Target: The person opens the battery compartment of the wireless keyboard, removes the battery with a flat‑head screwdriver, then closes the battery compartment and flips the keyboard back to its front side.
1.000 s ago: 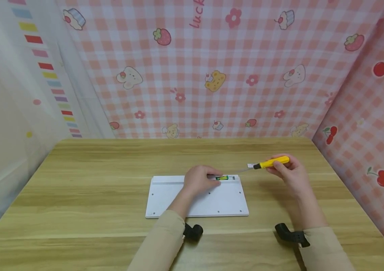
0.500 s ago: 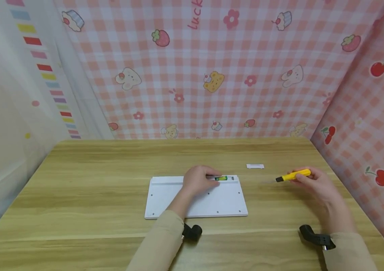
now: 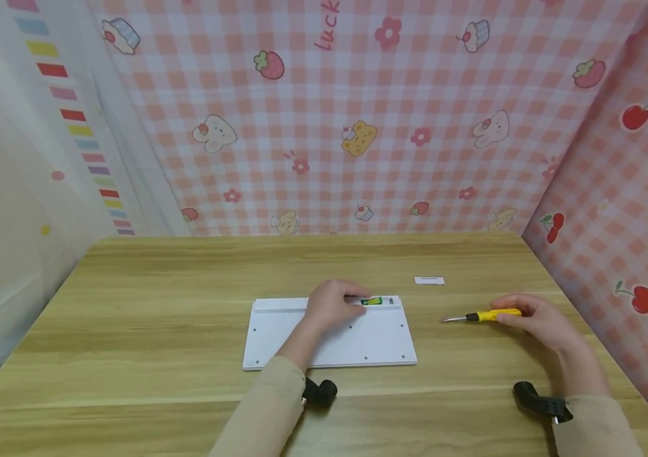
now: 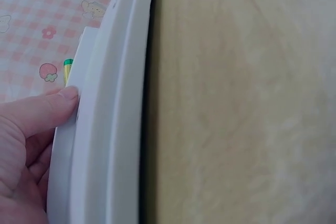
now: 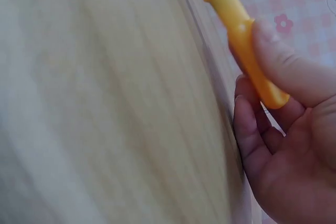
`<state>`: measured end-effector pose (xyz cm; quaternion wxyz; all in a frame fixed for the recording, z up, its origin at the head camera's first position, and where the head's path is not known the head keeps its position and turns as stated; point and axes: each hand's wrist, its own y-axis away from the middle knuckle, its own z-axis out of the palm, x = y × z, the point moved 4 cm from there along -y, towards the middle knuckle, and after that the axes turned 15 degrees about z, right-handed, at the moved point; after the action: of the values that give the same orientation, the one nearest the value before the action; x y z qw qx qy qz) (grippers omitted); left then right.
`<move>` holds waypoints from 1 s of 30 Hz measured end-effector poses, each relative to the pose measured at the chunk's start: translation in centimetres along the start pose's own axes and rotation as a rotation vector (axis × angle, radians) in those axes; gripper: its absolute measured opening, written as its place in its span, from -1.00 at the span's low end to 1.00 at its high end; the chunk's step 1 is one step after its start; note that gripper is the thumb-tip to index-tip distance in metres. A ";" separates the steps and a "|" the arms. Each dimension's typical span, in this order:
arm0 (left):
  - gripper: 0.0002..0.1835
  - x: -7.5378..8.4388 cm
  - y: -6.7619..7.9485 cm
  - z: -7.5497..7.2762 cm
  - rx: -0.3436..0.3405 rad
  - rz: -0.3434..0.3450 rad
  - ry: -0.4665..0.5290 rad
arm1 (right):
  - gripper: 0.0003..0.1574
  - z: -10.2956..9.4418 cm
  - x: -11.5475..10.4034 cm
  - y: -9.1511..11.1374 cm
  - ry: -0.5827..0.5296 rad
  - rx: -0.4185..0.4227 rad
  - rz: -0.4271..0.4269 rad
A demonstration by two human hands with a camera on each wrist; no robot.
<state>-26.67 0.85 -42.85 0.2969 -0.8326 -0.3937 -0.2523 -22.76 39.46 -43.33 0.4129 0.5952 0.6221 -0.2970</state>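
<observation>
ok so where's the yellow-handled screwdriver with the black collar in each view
Head: the yellow-handled screwdriver with the black collar lies low at right of centre, gripped by the right hand, tip pointing left toward the white flat device.
Left wrist: not in it; only the left hand on the white device's edge.
Right wrist: upper right, handle running down into the fingers.
Shared landmark: the wooden table, plus the pink checked wall.

Right hand is pinching the yellow screwdriver handle between thumb and fingers; the black collar is pointing up-left above the wooden table.
</observation>
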 end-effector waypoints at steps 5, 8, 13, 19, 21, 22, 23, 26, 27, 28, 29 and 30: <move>-0.71 -0.1 0.2 -0.4 -0.013 -0.001 0.026 | -0.79 0.3 0.0 0.0 0.069 0.035 -0.014; -0.70 -0.3 0.4 -0.7 -0.025 -0.013 0.034 | -0.75 0.4 0.0 0.0 0.127 0.054 0.014; -0.70 -0.8 1.1 -1.5 -0.029 -0.020 0.040 | -0.72 0.5 -0.1 0.1 0.169 0.047 0.023; -0.71 -1.7 2.0 -2.7 -0.017 -0.039 0.064 | -0.71 0.6 -0.1 0.0 0.182 0.028 -0.001; -0.72 -2.0 2.3 -3.1 -0.013 -0.044 0.063 | -0.71 0.6 -0.1 -0.1 0.177 0.024 -0.009; -0.72 -2.1 2.4 -3.3 -0.010 -0.045 0.059 | -0.71 0.6 0.0 -0.1 0.173 0.021 -0.015; -0.72 -2.2 2.6 -3.5 -0.007 -0.039 0.059 | -0.71 0.6 0.0 -0.1 0.170 0.020 -0.022; -0.72 -2.4 2.9 -4.1 0.001 -0.024 0.054 | -0.70 0.5 -0.1 -0.1 0.165 0.010 -0.039; -0.72 -2.4 3.0 -4.2 0.003 -0.018 0.054 | -0.68 0.5 -0.2 -0.1 0.159 0.003 -0.037; -0.72 -2.4 3.1 -4.4 0.003 -0.012 0.057 | -0.66 0.5 -0.4 -0.1 0.169 0.006 -0.033; -0.72 -2.5 3.1 -4.5 0.003 -0.007 0.061 | -0.61 0.5 -0.6 -0.1 0.183 0.007 -0.019; -0.73 -2.5 3.2 -4.6 0.004 -0.010 0.067 | -0.57 0.6 -1.0 -0.1 0.201 0.007 0.000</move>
<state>-26.34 -5.23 -42.26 0.3102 -0.8211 -0.3883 -0.2807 -22.78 38.44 -42.72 0.3465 0.6233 0.6594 -0.2379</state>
